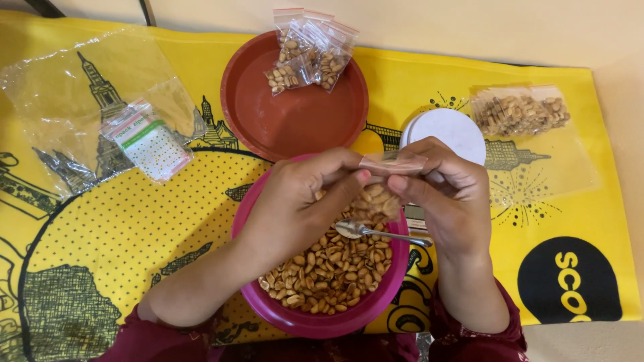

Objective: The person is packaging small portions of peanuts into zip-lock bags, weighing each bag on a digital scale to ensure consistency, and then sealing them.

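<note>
Left hand (302, 201) and right hand (446, 194) pinch a small peanut bag (384, 194) between them.

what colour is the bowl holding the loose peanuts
Bright pink bowl, seen in the head view, below both hands.

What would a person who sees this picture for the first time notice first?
At the centre, the left hand and right hand pinch a small clear bag of peanuts above a pink bowl of peanuts with a spoon in it. Behind, a brown plate holds filled bags.
</note>
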